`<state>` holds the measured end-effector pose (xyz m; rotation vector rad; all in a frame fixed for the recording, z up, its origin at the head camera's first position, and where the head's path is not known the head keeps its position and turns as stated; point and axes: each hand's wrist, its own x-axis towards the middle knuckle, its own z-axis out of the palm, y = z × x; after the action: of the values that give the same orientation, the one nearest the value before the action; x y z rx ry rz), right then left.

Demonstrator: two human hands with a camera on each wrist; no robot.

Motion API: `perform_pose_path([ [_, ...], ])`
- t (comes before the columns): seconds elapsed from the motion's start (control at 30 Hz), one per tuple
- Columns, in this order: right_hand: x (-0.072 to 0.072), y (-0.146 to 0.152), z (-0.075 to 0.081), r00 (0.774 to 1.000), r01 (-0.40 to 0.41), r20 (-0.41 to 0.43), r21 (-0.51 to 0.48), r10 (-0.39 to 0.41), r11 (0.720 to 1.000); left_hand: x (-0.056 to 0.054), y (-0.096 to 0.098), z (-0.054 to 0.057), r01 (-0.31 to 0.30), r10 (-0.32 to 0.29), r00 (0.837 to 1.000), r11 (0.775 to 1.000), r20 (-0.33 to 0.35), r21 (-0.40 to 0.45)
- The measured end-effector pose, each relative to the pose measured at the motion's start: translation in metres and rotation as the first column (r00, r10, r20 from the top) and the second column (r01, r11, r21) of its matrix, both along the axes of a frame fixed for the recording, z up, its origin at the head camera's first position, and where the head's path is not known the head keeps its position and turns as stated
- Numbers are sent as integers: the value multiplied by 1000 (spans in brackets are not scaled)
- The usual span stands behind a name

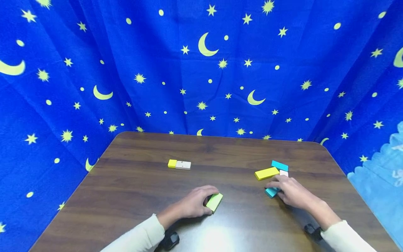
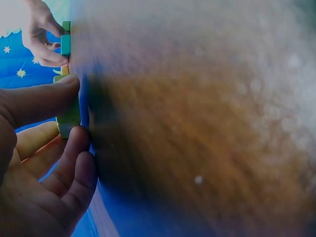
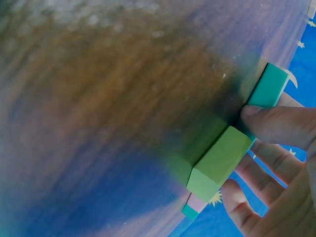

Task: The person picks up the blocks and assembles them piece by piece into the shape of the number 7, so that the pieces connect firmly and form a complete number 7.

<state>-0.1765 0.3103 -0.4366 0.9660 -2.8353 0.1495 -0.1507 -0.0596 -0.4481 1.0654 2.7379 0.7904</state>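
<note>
Near the middle of the table my left hand (image 1: 196,203) pinches a lime-green block (image 1: 215,202) between thumb and fingers. The left wrist view shows the same block (image 2: 68,111) close to the tabletop. Farther right, my right hand (image 1: 292,190) holds a teal block (image 1: 271,192); in the right wrist view the thumb lies on this block (image 3: 269,88). Just beyond that hand are a yellow block (image 1: 267,173), a pale pinkish block (image 1: 284,173) and a blue block (image 1: 280,165), grouped closely. The right hand's fingers cover part of the teal block.
Toward the back left of the wooden table (image 1: 141,189), a small yellow block (image 1: 172,163) lies end to end with a whitish block (image 1: 183,165). A blue curtain (image 1: 176,70) with moons and stars surrounds the table's far and side edges.
</note>
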Motion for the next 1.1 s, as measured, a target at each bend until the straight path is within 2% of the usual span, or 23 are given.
perform_pose_path([
  [0.4,1,-4,-1,1000,7,5,-3,-7,1000,6,-1,1,-4,4,1000,999,-19,-42],
  [0.67,1,-3,-2,1000,5,10,2,-5,1000,11,-4,1,-12,13,1000,999,18,-47],
  [0.93,0,-2,-3,1000,8,10,2,-8,1000,14,-7,2,-15,10,999,994,-48,-108],
  [1.1,0,-3,-1,1000,20,18,7,-20,1000,16,-9,4,-11,8,1000,993,-22,-121],
])
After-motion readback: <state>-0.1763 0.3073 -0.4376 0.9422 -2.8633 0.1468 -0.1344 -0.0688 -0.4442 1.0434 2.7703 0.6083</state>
